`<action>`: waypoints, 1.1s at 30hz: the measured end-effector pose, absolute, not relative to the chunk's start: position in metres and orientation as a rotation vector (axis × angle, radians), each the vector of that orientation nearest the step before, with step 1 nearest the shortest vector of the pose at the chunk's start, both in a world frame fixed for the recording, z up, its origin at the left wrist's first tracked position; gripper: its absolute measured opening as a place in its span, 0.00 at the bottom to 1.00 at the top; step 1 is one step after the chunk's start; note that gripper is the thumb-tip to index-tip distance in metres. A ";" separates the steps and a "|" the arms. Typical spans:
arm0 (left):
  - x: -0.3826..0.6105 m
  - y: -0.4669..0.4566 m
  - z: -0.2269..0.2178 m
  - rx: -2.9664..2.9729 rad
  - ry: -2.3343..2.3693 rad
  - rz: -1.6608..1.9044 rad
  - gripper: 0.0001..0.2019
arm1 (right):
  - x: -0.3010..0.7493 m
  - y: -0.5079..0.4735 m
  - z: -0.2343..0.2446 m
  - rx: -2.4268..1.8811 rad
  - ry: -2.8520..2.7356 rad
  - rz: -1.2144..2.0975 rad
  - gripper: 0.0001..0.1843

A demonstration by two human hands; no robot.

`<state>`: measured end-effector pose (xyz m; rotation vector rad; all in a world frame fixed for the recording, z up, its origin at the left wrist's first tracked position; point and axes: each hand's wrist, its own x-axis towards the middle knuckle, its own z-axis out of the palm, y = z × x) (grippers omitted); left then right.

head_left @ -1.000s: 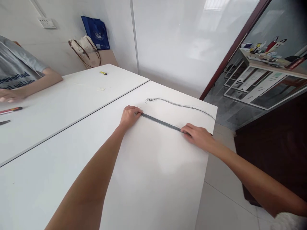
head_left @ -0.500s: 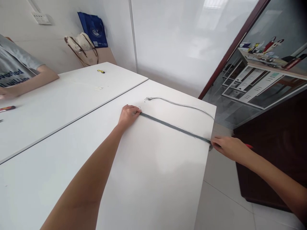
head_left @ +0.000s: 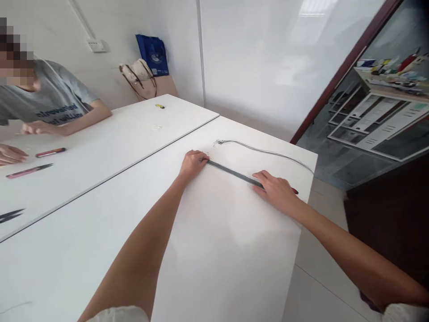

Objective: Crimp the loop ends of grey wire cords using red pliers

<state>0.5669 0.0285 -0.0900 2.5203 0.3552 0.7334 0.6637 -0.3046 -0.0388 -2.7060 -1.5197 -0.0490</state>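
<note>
A long thin grey bundle of wires (head_left: 231, 171) runs straight across the white table (head_left: 214, 250). At its far left end my left hand (head_left: 193, 163) is closed, pinching it against the tabletop, with fine loose wire ends beside the fingertips. My right hand (head_left: 276, 190) rests over the bundle farther right, thumb on one side and fingers on the other. A tool with a red end (head_left: 295, 191) pokes out behind that hand; the rest is hidden by the palm, so its kind is unclear. Behind lies a second, curved wire bundle (head_left: 264, 150) with frayed ends.
Across the table seam sits another person (head_left: 67, 94), both hands on the tabletop. Near them lie a red-and-black cutter (head_left: 50, 152), a pink tool (head_left: 28, 171) and dark blades (head_left: 11, 216). A yellow cutter (head_left: 160, 106) is farther back. The table's right edge drops to the floor.
My right hand has moved left from the table's edge onto the bundle, the red-ended tool moving with it. My left hand keeps its pinch. The view has shifted, showing more of the other person.
</note>
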 end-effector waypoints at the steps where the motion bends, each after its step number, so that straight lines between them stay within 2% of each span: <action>1: 0.566 0.028 -0.089 2.507 0.367 0.718 0.10 | 0.662 -0.292 -0.043 -2.712 -1.562 -0.044 0.19; 5: 0.564 0.026 -0.085 2.416 0.442 0.668 0.10 | 0.667 -0.264 -0.050 -2.717 -1.640 -0.061 0.15; 10: 0.560 0.025 -0.082 2.273 0.543 0.653 0.10 | 0.673 -0.253 -0.035 -2.676 -1.630 0.028 0.10; 21: 0.560 0.026 -0.082 2.190 0.580 0.626 0.03 | 0.697 -0.154 -0.012 -2.444 -1.474 0.276 0.09; 27: 0.559 0.028 -0.083 2.215 0.560 0.618 0.06 | 0.706 -0.080 -0.025 -2.525 -1.359 0.412 0.11; 31: 0.559 0.027 -0.084 2.230 0.582 0.650 0.11 | 0.702 -0.061 -0.033 -2.551 -1.313 0.471 0.06; 33: 0.559 0.028 -0.083 2.234 0.608 0.689 0.12 | 0.702 -0.058 -0.036 -2.550 -1.313 0.487 0.06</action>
